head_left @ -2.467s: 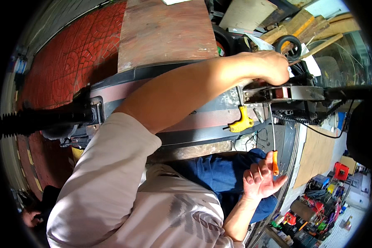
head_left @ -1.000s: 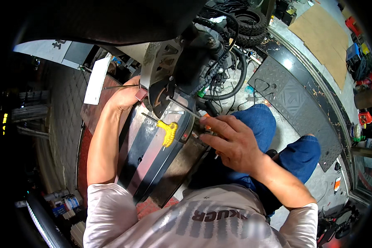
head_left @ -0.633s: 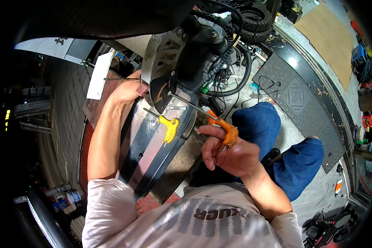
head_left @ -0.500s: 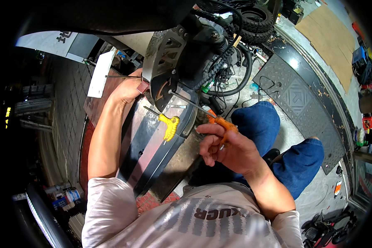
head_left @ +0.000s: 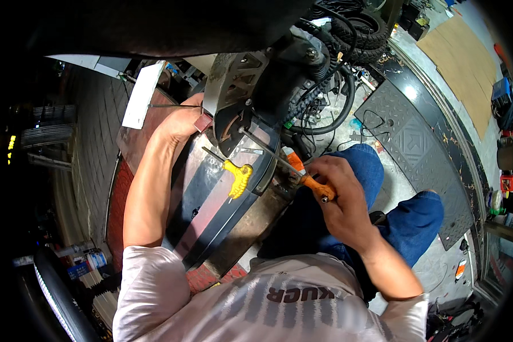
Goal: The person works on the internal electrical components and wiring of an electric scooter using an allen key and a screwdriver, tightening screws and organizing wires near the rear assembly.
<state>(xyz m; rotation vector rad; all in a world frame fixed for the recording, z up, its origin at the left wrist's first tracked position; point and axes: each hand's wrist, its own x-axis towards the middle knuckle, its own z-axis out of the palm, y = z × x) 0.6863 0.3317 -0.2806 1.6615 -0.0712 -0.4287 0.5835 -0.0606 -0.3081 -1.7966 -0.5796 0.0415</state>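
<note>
My left hand (head_left: 179,119) reaches behind the metal bracket (head_left: 228,77) at the front of a scooter deck (head_left: 191,188), beside a small red block (head_left: 203,122) and a thin dark rod (head_left: 165,106); its fingertips are hidden. In my right hand (head_left: 342,199) is an orange T-handled hex driver (head_left: 314,185), fingers curled round the handle. Its long shaft runs up-left to the black plate (head_left: 229,139) at the bracket's base. A yellow T-handled hex key (head_left: 238,179) lies on the deck between my hands, near a small flat metal piece (head_left: 251,151).
Tyres (head_left: 359,34), hoses and cables (head_left: 339,114) crowd the upper middle. A dark tread-plate ramp (head_left: 416,159) runs along the right, with cardboard (head_left: 461,68) beyond. A white board (head_left: 142,94) stands upper left. My bent knees (head_left: 365,171) are at the right.
My view has swung since the oldest frame. Over the last half second my right hand has turned over and risen, its fingers closing round the orange handle. My left hand stays at the bracket.
</note>
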